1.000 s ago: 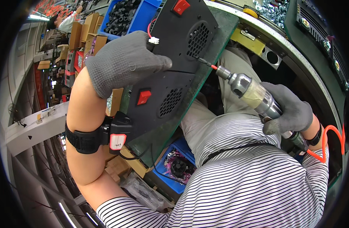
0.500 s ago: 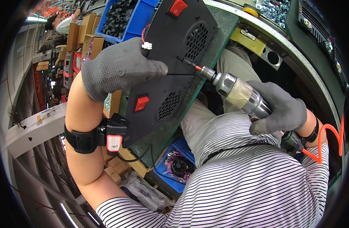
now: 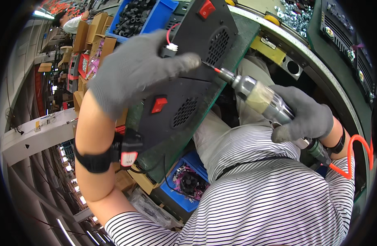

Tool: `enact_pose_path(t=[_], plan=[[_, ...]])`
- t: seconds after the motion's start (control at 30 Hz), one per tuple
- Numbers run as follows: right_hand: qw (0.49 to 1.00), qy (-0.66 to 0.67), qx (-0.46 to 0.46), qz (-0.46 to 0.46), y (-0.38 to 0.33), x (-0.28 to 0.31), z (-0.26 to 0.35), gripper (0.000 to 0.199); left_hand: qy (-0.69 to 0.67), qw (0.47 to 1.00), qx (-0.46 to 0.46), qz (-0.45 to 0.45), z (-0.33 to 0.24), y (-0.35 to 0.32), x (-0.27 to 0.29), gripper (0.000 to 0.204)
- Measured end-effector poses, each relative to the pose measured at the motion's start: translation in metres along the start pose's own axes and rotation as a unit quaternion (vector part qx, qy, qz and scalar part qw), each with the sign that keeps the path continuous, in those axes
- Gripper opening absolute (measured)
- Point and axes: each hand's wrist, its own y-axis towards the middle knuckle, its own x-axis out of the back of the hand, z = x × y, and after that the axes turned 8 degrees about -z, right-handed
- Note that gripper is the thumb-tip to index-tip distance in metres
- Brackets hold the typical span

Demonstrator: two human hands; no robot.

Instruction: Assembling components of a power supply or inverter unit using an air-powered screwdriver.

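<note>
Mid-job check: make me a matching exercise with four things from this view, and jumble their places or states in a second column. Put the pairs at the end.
Column one
1. Right hand
2. Orange hose
3. Small black fan
4. White connector

Column two
A. Among parts in the blue bin lower in the picture
B. At the end of a red wire
C. Closed around the power tool
D. Running from the rear of the power tool

Pairs: 1-C, 2-D, 3-A, 4-B
</note>
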Motion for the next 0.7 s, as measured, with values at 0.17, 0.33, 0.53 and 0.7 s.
enact_pose_path(t=[0.17, 0.33, 0.53, 0.7], plan=[[0.999, 0.008, 0.002, 0.034, -0.016, 0.01, -0.012, 0.057, -0.257, 0.954, -0.032, -0.15, -0.007, -0.09, 0.027, 0.042], [1.0, -0.006, -0.019, 0.008, -0.022, 0.004, -0.028, 0.058, -0.622, 0.751, 0.159, 0.156, 0.004, -0.114, -0.074, 0.036], [0.999, -0.022, -0.045, 0.006, -0.028, 0.002, -0.028, 0.061, -0.872, 0.4, 0.23, 0.161, 0.025, -0.085, -0.184, 0.033], [0.999, -0.024, 0.016, 0.013, -0.03, 0.0, -0.025, 0.066, -0.851, 0.48, 0.193, 0.093, 0.019, -0.077, -0.196, 0.033]])
